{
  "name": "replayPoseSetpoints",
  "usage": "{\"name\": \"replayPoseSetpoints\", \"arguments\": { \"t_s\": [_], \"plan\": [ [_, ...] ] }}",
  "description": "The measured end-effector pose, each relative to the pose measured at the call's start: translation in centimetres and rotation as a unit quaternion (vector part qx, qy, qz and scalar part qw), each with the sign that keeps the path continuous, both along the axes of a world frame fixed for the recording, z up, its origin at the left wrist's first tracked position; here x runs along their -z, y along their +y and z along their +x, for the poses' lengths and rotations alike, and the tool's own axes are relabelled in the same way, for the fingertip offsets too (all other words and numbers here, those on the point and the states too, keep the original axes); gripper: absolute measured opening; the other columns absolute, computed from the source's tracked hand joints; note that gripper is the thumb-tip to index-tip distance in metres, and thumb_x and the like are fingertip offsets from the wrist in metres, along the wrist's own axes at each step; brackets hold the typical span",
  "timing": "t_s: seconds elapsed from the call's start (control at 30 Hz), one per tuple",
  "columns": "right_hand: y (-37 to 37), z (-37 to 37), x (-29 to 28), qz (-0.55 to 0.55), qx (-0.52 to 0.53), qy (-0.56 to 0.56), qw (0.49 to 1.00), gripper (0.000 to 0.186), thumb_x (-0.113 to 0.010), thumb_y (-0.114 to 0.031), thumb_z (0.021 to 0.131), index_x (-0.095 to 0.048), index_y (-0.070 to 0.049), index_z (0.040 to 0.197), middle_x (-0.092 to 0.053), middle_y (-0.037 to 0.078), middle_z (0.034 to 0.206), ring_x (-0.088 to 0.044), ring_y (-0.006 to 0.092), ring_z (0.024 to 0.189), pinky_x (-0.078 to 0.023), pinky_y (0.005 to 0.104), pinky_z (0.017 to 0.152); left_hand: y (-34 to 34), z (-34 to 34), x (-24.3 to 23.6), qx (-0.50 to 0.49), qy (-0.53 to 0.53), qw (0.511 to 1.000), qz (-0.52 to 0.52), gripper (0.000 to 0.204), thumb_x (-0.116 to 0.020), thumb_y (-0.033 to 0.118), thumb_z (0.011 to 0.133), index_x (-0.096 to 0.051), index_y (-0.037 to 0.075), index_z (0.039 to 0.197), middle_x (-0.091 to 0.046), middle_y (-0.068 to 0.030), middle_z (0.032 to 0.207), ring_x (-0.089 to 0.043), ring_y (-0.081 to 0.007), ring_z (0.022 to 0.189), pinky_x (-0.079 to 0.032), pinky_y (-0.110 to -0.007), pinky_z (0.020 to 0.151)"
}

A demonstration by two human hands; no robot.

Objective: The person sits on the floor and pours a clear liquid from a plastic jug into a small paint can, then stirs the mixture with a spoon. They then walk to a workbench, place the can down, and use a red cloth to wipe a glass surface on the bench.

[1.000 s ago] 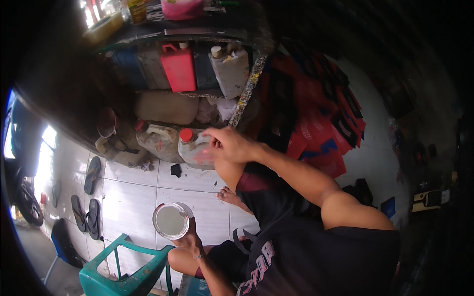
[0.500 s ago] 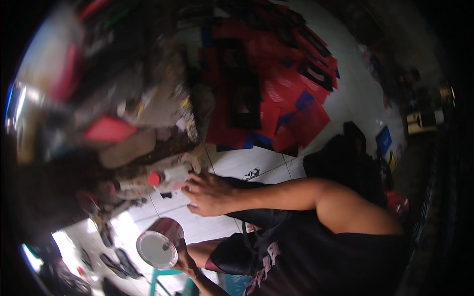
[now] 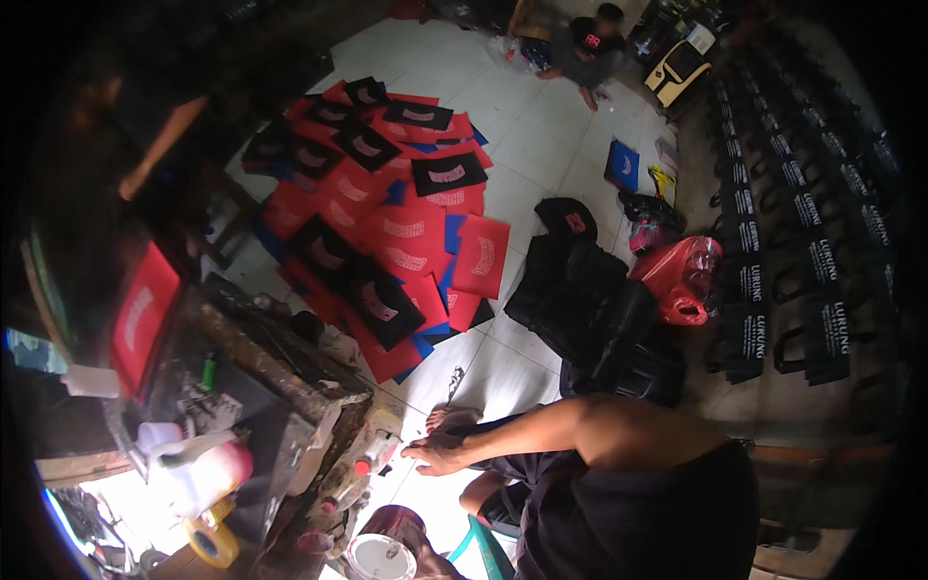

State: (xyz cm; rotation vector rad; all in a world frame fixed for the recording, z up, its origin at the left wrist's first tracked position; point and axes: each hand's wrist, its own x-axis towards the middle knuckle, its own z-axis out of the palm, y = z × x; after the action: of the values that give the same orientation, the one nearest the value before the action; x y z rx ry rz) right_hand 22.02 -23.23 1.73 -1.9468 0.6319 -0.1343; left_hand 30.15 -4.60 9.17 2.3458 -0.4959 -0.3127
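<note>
My left hand (image 3: 435, 564), low in the picture and partly cut off, grips a dark reddish metal can (image 3: 394, 523). The can's round pale end (image 3: 381, 558) faces up. My right hand (image 3: 436, 455) is empty, its fingers loosely apart, above the tiles close to my bare foot (image 3: 453, 418). Just left of those fingers is a clear bottle with a red cap (image 3: 362, 467), among other dirty bottles beside the worktable. A green-blue stool (image 3: 488, 549) shows under me, right of the can.
Printed red, blue and black fabric pieces (image 3: 401, 229) cover the floor ahead. Black bags (image 3: 749, 280) stand in rows at right. A black cap (image 3: 568, 220) and red plastic bag (image 3: 682, 275) lie nearer. One person (image 3: 590, 48) sits far back; another's arm (image 3: 159, 145) shows at left, over a cluttered worktable.
My view has swung, bringing the bag rows and the two other people into sight. The can stays in my left hand; my right hand remains near the red-capped bottle.
</note>
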Motion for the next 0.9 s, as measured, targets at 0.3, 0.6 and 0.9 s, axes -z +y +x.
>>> {"name": "replayPoseSetpoints", "arguments": {
  "t_s": [0.3,0.6,0.9],
  "plan": [
    [0.0,4.8,-34.9,0.033,-0.306,-0.123,0.944,0.073,-0.077,-0.044,0.093,-0.046,-0.004,0.145,-0.067,0.014,0.097,-0.069,0.0333,0.092,-0.055,0.0461,0.084,1.5,0.9,-19.3,-0.015,0.009,0.999,-0.042,0.110,-0.101,0.037,0.061,-0.045,-0.001,0.148,-0.065,-0.0177,0.132,-0.063,-0.0348,0.125,-0.050,-0.044,0.107],
    [3.7,8.6,-41.0,-0.040,-0.274,-0.122,0.953,0.024,-0.071,-0.019,0.097,-0.065,0.001,0.108,-0.070,0.018,0.099,-0.073,0.0370,0.089,-0.058,0.0459,0.079,5.8,2.7,-27.1,-0.139,-0.025,0.989,-0.036,0.112,-0.101,0.038,0.061,-0.044,0.000,0.149,-0.064,-0.0185,0.134,-0.062,-0.0356,0.125,-0.050,-0.045,0.107],
    [12.2,14.7,-43.1,-0.194,-0.539,-0.032,0.819,0.015,-0.065,-0.011,0.088,-0.064,-0.001,0.100,-0.068,0.017,0.098,-0.072,0.0352,0.097,-0.060,0.0448,0.082,14.6,0.6,-23.4,-0.304,0.046,0.946,-0.098,0.131,-0.103,0.024,0.056,-0.025,-0.002,0.158,-0.052,-0.0215,0.147,-0.055,-0.0351,0.133,-0.045,-0.046,0.115]
  ]
}}
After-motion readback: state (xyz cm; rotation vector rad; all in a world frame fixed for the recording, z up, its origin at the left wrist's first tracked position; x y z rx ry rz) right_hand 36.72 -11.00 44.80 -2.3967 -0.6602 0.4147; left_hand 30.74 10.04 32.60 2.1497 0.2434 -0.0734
